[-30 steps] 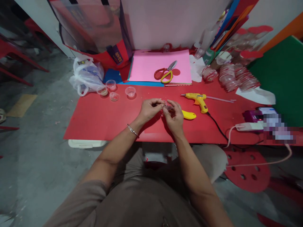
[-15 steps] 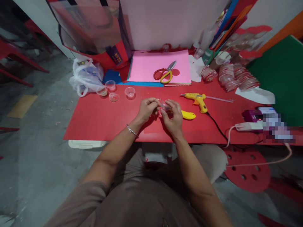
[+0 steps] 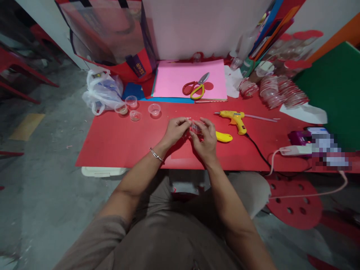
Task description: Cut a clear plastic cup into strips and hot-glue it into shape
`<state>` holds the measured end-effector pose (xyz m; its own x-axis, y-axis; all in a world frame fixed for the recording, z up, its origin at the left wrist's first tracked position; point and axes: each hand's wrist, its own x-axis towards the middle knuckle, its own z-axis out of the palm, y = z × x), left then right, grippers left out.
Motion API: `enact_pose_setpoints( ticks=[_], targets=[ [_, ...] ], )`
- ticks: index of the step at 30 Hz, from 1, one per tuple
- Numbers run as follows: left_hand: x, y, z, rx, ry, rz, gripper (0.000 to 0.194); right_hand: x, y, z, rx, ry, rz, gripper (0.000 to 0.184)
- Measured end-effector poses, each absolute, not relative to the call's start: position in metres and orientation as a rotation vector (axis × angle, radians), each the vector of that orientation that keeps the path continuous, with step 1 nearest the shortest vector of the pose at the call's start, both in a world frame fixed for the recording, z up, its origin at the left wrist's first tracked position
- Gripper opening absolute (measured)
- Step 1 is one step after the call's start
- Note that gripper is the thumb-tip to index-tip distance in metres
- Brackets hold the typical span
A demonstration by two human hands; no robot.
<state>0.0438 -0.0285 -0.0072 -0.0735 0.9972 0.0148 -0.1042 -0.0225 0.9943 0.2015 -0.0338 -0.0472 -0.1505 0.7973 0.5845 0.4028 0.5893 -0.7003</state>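
Between my fingers, over the middle of the red table (image 3: 126,146), is a small clear plastic cup (image 3: 195,127), partly hidden by the hands. My left hand (image 3: 177,129) is closed, its thumb and fingertips pinching the cup's left side. Curved around the cup's right side, my right hand (image 3: 206,138) grips it with thumb and fingers. A yellow-handled cutter (image 3: 224,137) lies just right of my right hand, its other end hidden behind the hand. Farther right a yellow glue gun (image 3: 234,119) rests on its side with a clear glue stick in its back.
Several clear cups (image 3: 154,109) stand at the left, beside a white plastic bag (image 3: 102,92). Scissors (image 3: 198,85) lie on pink paper (image 3: 171,77) at the back. Stacked red-rimmed cups (image 3: 281,92) fill the back right. A phone (image 3: 317,131) and a power strip (image 3: 295,150) are at the right.
The cup has turned slightly between my fingers, and the right fingers have shifted a little on it. Both hands stay in nearly the same place. Everything else on the table is unmoved.
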Motion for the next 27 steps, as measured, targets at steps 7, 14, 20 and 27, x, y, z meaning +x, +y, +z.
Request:
enact_pose_setpoints(
  ticks=[7,14,20,27],
  targets=[
    [0.0399,-0.0260,-0.0175,1.260,1.174,1.323,0.035,0.2039,-0.0333,-0.0484,-1.004,-1.820,0.383,0.039],
    [0.0419,-0.0261,-0.0090,1.199,1.105,1.329,0.037,0.2039,-0.0342,-0.0453,-0.999,-1.811,0.373,0.039],
    [0.0439,-0.0246,-0.0105,1.118,1.119,1.346,0.033,0.2037,-0.0338,-0.0478,-0.982,-1.813,0.360,0.040],
    [0.0471,-0.0275,-0.0099,1.017,1.118,1.380,0.032,0.2032,-0.0329,-0.0492,-0.947,-1.809,0.358,0.042]
  ],
)
